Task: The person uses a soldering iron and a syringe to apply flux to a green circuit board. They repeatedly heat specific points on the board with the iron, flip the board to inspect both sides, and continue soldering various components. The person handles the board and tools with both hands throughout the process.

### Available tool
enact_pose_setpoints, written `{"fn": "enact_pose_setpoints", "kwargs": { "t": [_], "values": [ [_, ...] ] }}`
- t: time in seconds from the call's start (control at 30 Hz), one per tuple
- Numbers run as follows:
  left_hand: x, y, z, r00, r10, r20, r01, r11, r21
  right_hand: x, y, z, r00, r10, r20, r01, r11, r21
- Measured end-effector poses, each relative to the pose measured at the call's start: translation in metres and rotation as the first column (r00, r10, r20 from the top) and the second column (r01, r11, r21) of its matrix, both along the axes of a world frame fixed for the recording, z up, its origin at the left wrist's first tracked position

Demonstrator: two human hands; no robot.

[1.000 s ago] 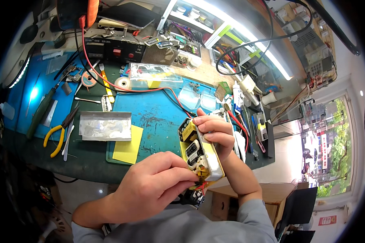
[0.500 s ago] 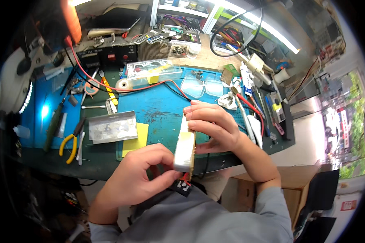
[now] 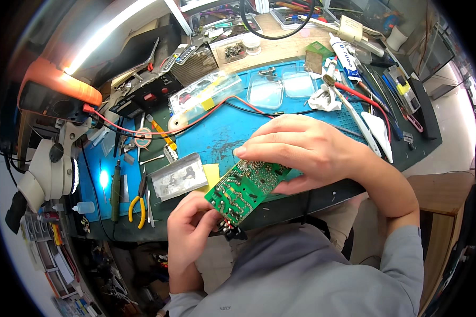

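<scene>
A green circuit board is held above the near edge of the bench, tilted so that its soldered face shows. My right hand grips the board's far end, with fingers over the top edge and thumb below. At the near left corner my left hand pinches the board between thumb and bent fingers. Dark and red parts stick out beside the left thumb; I cannot make out what they are. Behind the board, on the blue mat, lie an open metal cover and a yellow sticky note.
Yellow-handled pliers, a green-handled screwdriver and cotton swabs lie at the left. An orange multimeter stands behind, its red and black leads crossing the mat. A glue tube, brushes and a crumpled tissue sit at the right.
The board has been turned from edge-on, with its metallic side showing, to its green soldered face. Both hands keep hold of it. The view has shifted, bringing the multimeter into sight.
</scene>
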State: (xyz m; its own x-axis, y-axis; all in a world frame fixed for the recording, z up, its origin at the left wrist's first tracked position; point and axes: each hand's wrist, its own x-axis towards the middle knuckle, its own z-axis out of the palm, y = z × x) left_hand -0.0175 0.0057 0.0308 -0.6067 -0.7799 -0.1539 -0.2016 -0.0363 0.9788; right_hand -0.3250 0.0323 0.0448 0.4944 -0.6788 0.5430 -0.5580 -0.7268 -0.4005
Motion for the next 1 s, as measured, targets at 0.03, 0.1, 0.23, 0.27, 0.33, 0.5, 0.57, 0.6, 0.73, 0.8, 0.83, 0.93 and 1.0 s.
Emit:
{"fn": "enact_pose_setpoints", "kwargs": {
  "t": [0.03,0.1,0.23,0.27,0.33,0.5,0.57,0.6,0.73,0.8,0.83,0.93,1.0],
  "values": [
    [0.001,0.002,0.002,0.995,0.061,0.075,-0.055,0.995,-0.082,-0.001,0.003,0.001,0.999,-0.032,-0.034,0.035,0.996,0.081],
    [-0.005,0.009,-0.003,0.966,0.239,0.096,-0.185,0.903,-0.387,-0.001,0.000,-0.003,0.999,-0.006,-0.032,0.009,0.996,0.086],
    [-0.014,0.013,-0.021,0.969,0.246,0.026,-0.166,0.726,-0.667,0.001,-0.005,-0.005,0.998,0.025,-0.051,-0.018,0.989,0.144],
    [-0.020,0.014,-0.023,0.980,0.201,0.006,-0.137,0.687,-0.714,0.001,-0.005,-0.006,0.997,0.028,-0.071,-0.016,0.987,0.162],
    [-0.027,0.018,-0.019,0.992,0.125,0.031,-0.073,0.739,-0.670,0.003,-0.006,-0.007,0.993,0.036,-0.108,-0.014,0.980,0.196],
    [-0.036,0.020,-0.025,0.978,0.095,0.184,0.061,0.720,-0.691,0.003,-0.006,-0.006,0.993,0.017,-0.117,0.010,0.974,0.227],
    [-0.038,0.021,-0.026,0.973,0.122,0.197,0.051,0.716,-0.697,0.003,-0.007,-0.003,0.994,0.016,-0.111,0.008,0.977,0.213],
    [-0.039,0.022,-0.026,0.969,0.136,0.204,0.047,0.713,-0.700,0.003,-0.006,-0.002,0.996,-0.009,-0.091,0.026,0.983,0.180],
    [-0.039,0.025,-0.028,0.969,0.170,0.181,0.008,0.708,-0.706,-0.005,-0.006,0.012,0.993,-0.114,-0.021,0.114,0.994,0.004],
    [-0.037,0.024,-0.026,0.971,0.166,0.175,0.008,0.702,-0.712,-0.009,-0.007,0.015,0.981,-0.164,0.105,0.174,0.980,-0.099],
    [-0.036,0.023,-0.025,0.971,0.152,0.187,0.029,0.698,-0.715,-0.018,-0.003,0.021,0.974,-0.190,0.124,0.201,0.977,-0.076],
    [-0.037,0.019,-0.023,0.975,0.116,0.190,0.061,0.685,-0.726,-0.008,-0.004,0.046,0.821,-0.378,0.428,0.403,0.914,0.034],
    [-0.038,0.017,-0.025,0.981,0.108,0.161,0.045,0.679,-0.733,0.010,-0.016,0.071,0.692,-0.416,0.589,0.462,0.883,0.081]
  ]
}}
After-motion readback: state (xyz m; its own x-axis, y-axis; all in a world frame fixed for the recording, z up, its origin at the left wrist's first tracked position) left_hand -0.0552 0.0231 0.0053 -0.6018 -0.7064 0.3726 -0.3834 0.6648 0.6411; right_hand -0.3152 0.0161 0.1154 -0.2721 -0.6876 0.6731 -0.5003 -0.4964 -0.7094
